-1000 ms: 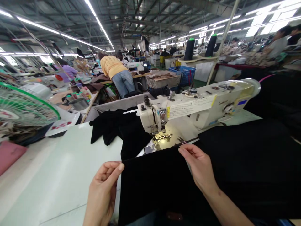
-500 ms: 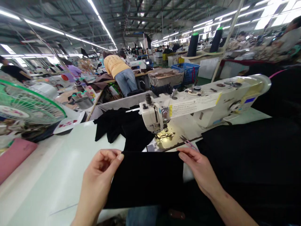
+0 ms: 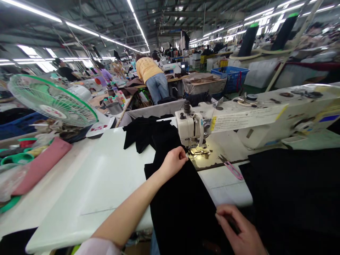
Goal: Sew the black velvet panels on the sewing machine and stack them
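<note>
A black fabric piece [image 3: 183, 205] stretches between my two hands, hanging over the table's front edge. My left hand [image 3: 174, 163] pinches its upper corner right beside the lit needle plate of the sewing machine [image 3: 196, 129]. Nearer to me, my right hand [image 3: 236, 226] is closed on the same long edge, thumb against fingers. Thread snips with pink handles [image 3: 231, 169] lie on the machine bed, to the right of the needle. More black pieces [image 3: 140, 132] lie behind and left of the machine head.
On the left stands a green fan [image 3: 53, 102] beside a pink fabric roll [image 3: 44, 164]. A large black cloth [image 3: 294, 191] covers the right side. Thread cones [image 3: 249, 39] rise behind the machine. A person in a yellow shirt [image 3: 150, 69] bends over a table further back.
My left hand has carried the fabric's corner forward and right to the needle area. The right hand has come lower and nearer, turning the edge to a slant. The view has swung left.
</note>
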{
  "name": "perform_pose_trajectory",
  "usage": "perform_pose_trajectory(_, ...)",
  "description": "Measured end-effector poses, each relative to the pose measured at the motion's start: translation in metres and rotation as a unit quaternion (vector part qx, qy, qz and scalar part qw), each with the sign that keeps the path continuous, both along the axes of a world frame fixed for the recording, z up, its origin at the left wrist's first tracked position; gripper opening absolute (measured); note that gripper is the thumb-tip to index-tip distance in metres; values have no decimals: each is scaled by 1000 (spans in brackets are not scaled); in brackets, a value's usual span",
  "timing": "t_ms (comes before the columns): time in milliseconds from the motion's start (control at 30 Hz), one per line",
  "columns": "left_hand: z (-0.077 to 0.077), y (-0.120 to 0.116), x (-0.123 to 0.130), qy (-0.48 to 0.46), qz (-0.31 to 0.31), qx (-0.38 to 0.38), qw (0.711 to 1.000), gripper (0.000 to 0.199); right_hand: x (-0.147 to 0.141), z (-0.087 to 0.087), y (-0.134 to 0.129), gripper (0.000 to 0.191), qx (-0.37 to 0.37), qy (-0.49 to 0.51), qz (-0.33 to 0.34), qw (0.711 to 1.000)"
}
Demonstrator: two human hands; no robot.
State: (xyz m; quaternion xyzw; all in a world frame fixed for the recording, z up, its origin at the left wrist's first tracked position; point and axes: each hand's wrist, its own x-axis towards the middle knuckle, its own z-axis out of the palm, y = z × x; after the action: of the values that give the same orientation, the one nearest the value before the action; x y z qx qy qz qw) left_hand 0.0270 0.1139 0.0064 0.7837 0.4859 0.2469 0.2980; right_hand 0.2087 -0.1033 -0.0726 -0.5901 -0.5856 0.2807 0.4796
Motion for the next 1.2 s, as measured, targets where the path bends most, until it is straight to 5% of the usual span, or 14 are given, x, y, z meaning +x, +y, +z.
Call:
perform_pose_trajectory(133,2,3,-4,-3,-3,0,1000,18,10,14,8,14,178,-144,58,972)
perform_pose_trajectory(233,1,17,0,4,3,-3,1000,20,11,27,19,19,239,-224,89,941)
perform_pose_trajectory(467,-4,51,5,7,-18,-8,1000,17,-7,40,39,23,239,-263,99,930)
perform_pose_trajectory(833,-5,51,5,41,-12,25,999,24,-9,36,43,24,280,-265,89,919)
perform_pose_trajectory(933,6,30,7,69,26,59,996,20,-6,39,43,25,290,-274,97,912)
perform_pose_trajectory(1033,12,-24,3,140,29,148,979,19,-3,44,42,27,294,-292,117,903)
perform_pose_trajectory(1133,6,-87,-11,172,-199,192,945,10,-1,50,42,31,284,-291,132,904)
perform_pose_trajectory(1200,-2,-112,-22,161,-294,215,917,9,-2,52,45,34,264,-282,134,913)
